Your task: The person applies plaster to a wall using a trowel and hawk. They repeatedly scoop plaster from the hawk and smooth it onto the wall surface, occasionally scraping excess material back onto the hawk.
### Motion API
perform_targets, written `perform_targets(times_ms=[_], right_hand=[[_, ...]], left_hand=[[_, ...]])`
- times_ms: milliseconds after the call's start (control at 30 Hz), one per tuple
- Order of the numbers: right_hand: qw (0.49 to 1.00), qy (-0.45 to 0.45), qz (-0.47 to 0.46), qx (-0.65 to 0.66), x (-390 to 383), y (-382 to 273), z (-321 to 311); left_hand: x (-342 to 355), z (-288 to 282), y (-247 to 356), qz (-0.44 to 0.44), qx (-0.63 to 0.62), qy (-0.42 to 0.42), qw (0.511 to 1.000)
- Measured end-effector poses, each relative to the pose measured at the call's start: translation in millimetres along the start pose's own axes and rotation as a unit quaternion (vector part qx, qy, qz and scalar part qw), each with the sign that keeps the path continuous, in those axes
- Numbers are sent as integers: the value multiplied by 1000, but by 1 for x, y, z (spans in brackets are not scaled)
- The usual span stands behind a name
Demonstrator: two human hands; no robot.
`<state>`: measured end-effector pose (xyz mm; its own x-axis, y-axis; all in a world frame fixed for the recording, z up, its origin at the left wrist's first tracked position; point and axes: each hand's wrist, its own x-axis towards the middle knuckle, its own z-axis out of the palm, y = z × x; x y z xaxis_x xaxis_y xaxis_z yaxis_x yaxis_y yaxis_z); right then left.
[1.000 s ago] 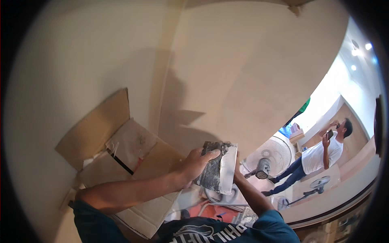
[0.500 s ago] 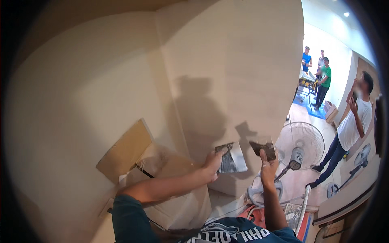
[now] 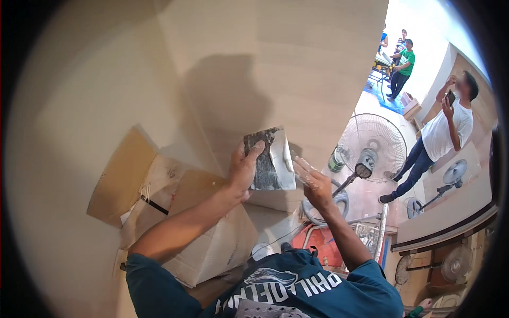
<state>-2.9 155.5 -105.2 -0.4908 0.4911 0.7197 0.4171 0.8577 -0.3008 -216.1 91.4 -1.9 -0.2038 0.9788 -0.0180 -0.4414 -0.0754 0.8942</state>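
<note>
My left hand [image 3: 245, 170] grips a broad, flat putty knife [image 3: 262, 161], its thumb across the dark, worn grip side. The pale blade [image 3: 284, 165] faces right, with whitish putty [image 3: 288, 156] along its edge. Close against that edge is my right hand [image 3: 317, 186], its back toward me and its fingers long and smeared with white. A second dark putty knife was in this hand a moment ago; now it is turned edge-on and mostly hidden behind the fingers. Both hands are raised in front of a plain beige wall [image 3: 313, 63].
Below my left arm stand a cardboard box [image 3: 212, 254] and a tan board [image 3: 119, 180]. A large fan [image 3: 371, 148] is to the right, near a red surface [image 3: 323, 246] and a pale rail [image 3: 382, 233]. A person in white [image 3: 448, 127] holds a phone; several people are farther back.
My hands have come together, the right one turning so its back shows and the second putty knife goes mostly out of sight. The view has shifted, and more of the box shows.
</note>
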Motion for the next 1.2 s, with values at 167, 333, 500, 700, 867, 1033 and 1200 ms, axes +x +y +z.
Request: perform_targets(times_ms=[167,333,500,700,867,1033,1200], right_hand=[[997,28,-74,-1,17,-11,-46],[982,-100,-154,-38,27,-7,-64],[991,-81,-102,-32,17,-6,-64],[987,-75,-139,-27,30,-32,-38],[981,-99,-156,-62,20,-18,-41],[995,-81,53,26,0,6,-49],[870,151,337,327,-11,-5,-13]], left_hand=[[18,-16,-17,64,172,-46,982],[17,-23,-23,31,248,-99,963],[14,-21,-16,103,348,-127,923],[13,-26,-29,137,430,-100,887],[15,-30,-35,145,422,-102,889],[18,-19,-22,128,348,-22,928],[18,-20,-12,-13,48,61,997]])
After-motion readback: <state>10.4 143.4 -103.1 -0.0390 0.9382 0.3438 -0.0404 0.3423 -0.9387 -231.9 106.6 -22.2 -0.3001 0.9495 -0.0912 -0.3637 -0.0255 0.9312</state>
